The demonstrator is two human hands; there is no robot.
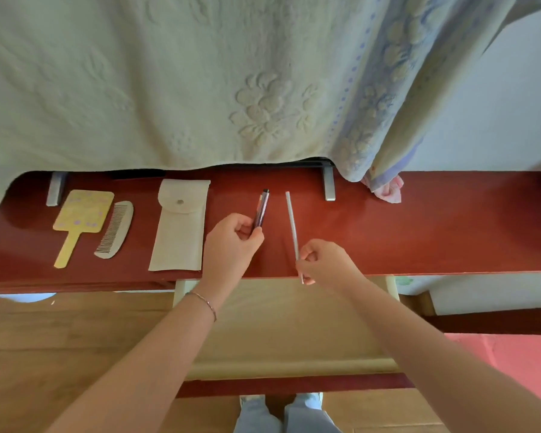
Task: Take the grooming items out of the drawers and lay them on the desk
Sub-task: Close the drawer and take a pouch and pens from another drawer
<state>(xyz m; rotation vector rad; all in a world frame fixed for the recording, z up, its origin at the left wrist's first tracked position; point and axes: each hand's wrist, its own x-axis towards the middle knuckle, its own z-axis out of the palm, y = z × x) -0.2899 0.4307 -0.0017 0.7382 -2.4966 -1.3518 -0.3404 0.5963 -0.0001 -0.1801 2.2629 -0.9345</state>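
Note:
On the red desk (419,226) lie a yellow hand mirror (78,218), a white comb (117,229) and a cream snap pouch (179,226), side by side at the left. My left hand (231,242) grips the near end of a dark purple tube (261,208) that rests on the desk. My right hand (322,260) pinches the near end of a long thin white stick (291,220), which lies along the desk to the right of the tube. Below the desk edge an open drawer (281,367) shows a bare pale bottom.
A large cream embossed cloth (200,89) with a blue flowered border hangs over the back of the desk. Two grey metal feet (328,185) stand under it. A pink crumpled cloth (388,192) lies at the right. Wooden floor and my feet are below.

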